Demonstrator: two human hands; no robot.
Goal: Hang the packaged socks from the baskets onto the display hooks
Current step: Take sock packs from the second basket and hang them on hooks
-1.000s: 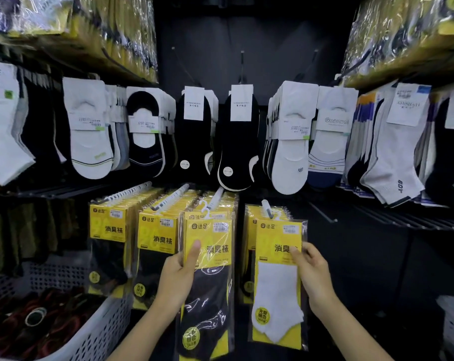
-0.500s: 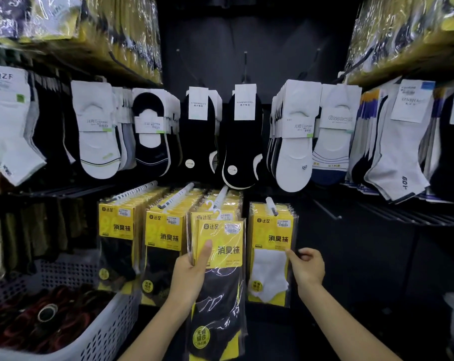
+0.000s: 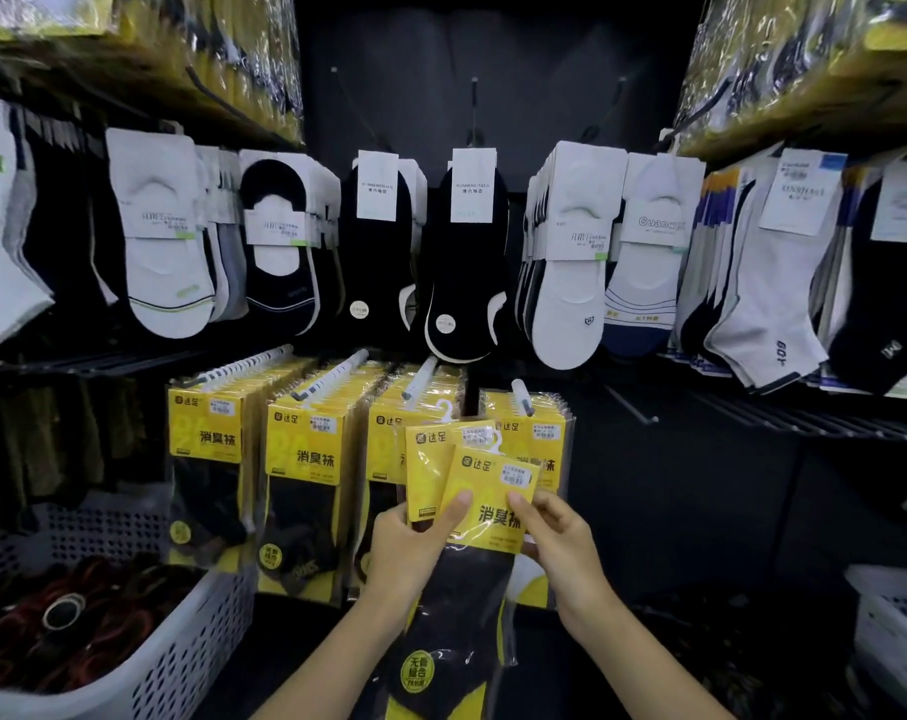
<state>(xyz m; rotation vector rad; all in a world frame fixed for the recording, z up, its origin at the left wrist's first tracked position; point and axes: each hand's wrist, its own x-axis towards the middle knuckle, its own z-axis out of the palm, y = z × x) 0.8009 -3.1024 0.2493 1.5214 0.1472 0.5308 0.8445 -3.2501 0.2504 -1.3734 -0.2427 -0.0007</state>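
**A:** Where are the socks now?
**B:** At six o'clock. The left hand [image 3: 409, 553] grips two yellow sock packs [image 3: 430, 459], fanned. The right hand [image 3: 555, 537] pinches the front pack [image 3: 485, 480].
**A:** Advice?
**B:** Peel it free, then thread its white hanger [image 3: 495, 443] onto the hook tip [image 3: 408, 394] at eleven o'clock.

- Dim overall; the back wall [image 3: 493, 70] and the lower right corner sink into near black.
- Light appears to fall from above and in front, so the white socks [image 3: 165, 241] and yellow packs [image 3: 305, 449] stand out bright.
- Glare streaks the plastic wrap [image 3: 784, 59] on the top shelves.
- The wide-angle lens bends the racks outward at both sides.
- The edges are soft and smeared, and the basket [image 3: 191, 662] at lower left is slightly blurred. Print in the centre stays fairly sharp.
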